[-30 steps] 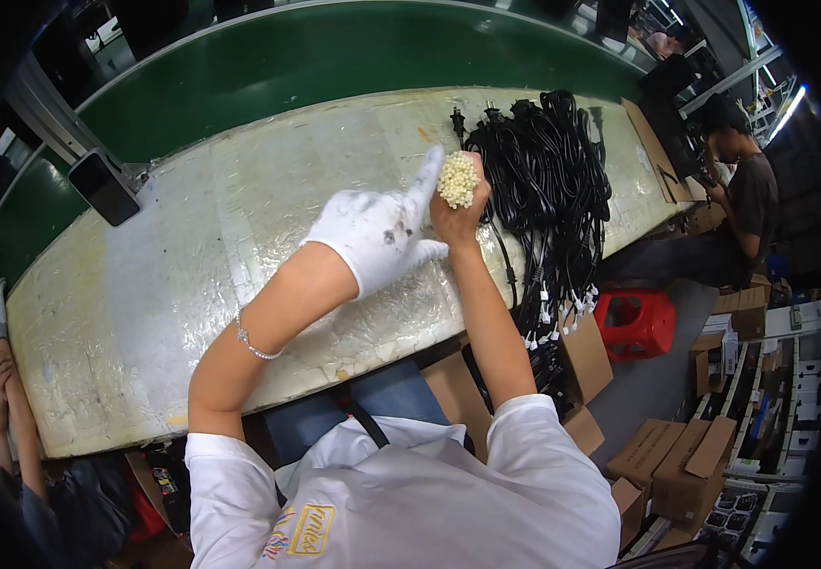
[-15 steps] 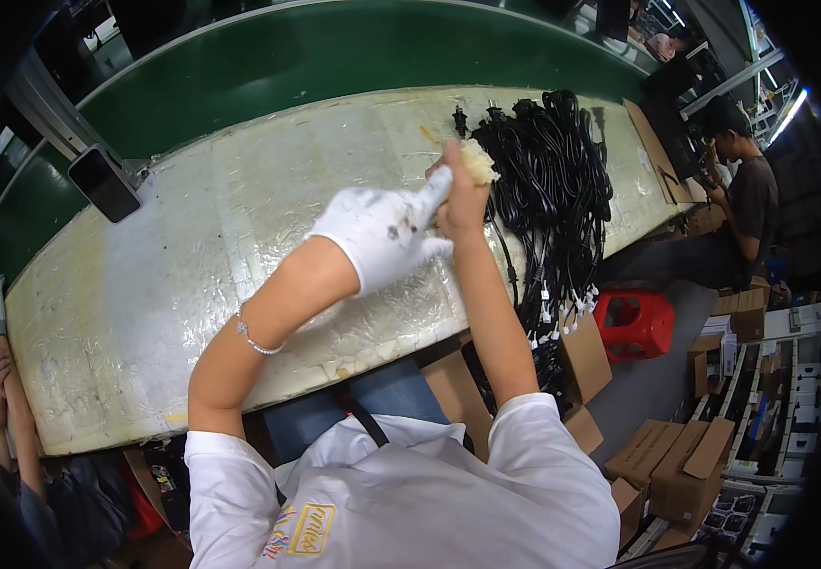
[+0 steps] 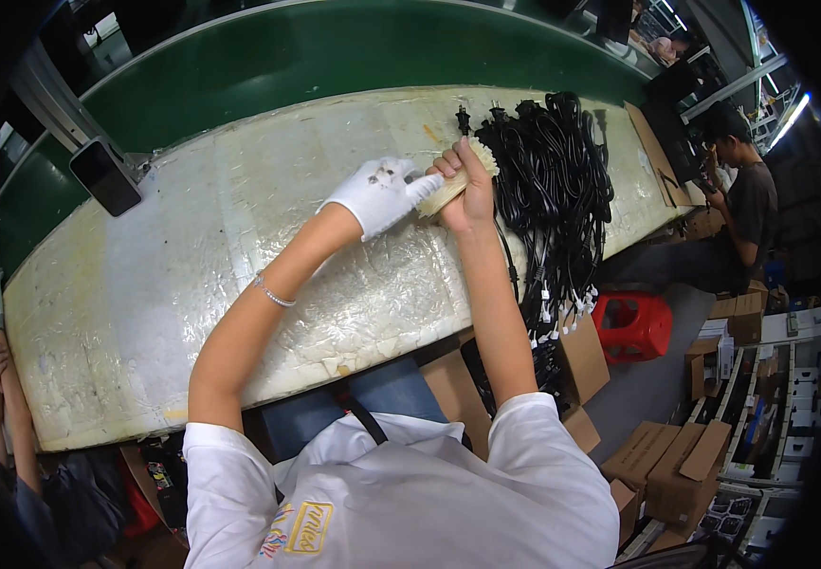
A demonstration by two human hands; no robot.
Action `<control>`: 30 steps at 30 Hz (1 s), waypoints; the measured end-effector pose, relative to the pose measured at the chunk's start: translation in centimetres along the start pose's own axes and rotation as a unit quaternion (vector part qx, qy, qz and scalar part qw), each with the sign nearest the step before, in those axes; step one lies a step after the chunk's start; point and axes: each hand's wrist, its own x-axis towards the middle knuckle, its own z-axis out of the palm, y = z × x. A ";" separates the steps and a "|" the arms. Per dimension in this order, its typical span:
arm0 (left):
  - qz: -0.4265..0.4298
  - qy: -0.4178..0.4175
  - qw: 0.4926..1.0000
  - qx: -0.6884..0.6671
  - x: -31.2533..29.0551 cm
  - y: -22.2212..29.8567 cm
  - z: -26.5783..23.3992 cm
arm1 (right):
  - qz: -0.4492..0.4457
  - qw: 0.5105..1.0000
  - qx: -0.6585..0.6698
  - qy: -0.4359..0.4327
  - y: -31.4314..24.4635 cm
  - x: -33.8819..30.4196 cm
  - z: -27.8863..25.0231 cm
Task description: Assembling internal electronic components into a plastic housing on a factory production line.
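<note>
My right hand (image 3: 468, 189) is bare and closed around a pale yellow bundle of thin ties (image 3: 455, 184), held low over the worktable. My left hand (image 3: 379, 192) wears a white glove and pinches the near end of the same bundle with its fingertips. Just right of both hands lies a large pile of black power cords (image 3: 555, 204), their plugs hanging over the table's front edge.
The worktable (image 3: 192, 275) is covered in crinkled clear plastic. A green conveyor belt (image 3: 268, 66) runs behind it, with a dark phone (image 3: 105, 176) at its edge. A red stool (image 3: 633, 326), cardboard boxes (image 3: 676, 465) and a seated person (image 3: 738, 204) are at the right.
Both hands have moved right toward the cords, and the bundle has tipped from upright to lying sideways. The gloved fingers now pinch its end.
</note>
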 end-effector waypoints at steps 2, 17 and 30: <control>-0.010 -0.022 0.999 -0.029 0.2 0.4 -0.3 | 0.000 1.000 -0.017 0.003 -0.2 -0.4 0.1; -0.017 -0.047 0.999 0.003 0.3 0.0 1.0 | 0.007 0.999 -0.037 0.006 0.4 -0.4 0.1; -0.122 -0.135 0.870 -0.458 0.5 -1.2 0.0 | -0.010 0.996 0.091 0.023 -1.1 0.0 -0.7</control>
